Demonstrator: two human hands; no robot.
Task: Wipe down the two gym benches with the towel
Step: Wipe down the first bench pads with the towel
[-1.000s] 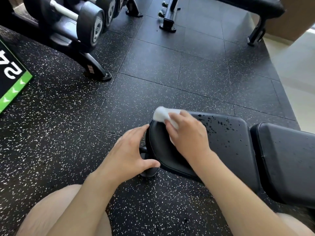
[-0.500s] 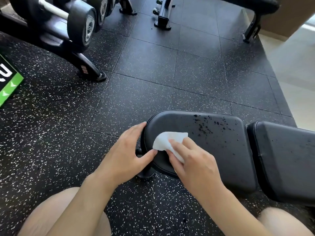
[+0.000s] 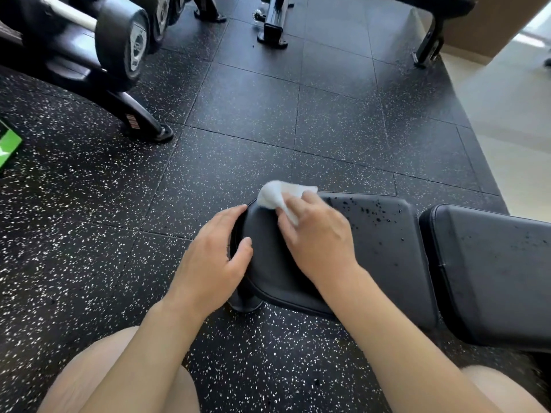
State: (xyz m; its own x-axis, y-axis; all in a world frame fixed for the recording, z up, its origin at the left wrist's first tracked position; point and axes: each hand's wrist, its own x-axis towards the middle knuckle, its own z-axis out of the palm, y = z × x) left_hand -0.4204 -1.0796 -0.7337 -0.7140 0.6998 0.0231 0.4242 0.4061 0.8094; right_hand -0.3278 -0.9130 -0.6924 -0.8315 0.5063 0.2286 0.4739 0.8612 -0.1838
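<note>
A black padded gym bench lies across the lower right, its seat pad speckled with dark droplets and a second pad beside it. My right hand presses a crumpled white towel against the far left corner of the seat pad, fingers curled over the cloth. My left hand holds the rounded left end of the pad, thumb on top and fingers around the edge. A second black bench stands at the far top right, only its legs and part of its pad showing.
A dumbbell rack with black dumbbells fills the top left, its foot reaching onto the speckled rubber floor. A green-edged mat lies at the left border. My bare knees show at the bottom. Pale tile flooring runs along the right.
My right hand has swept the towel from the near left edge of the seat pad up to its far left corner. The left hand kept its hold on the pad's end.
</note>
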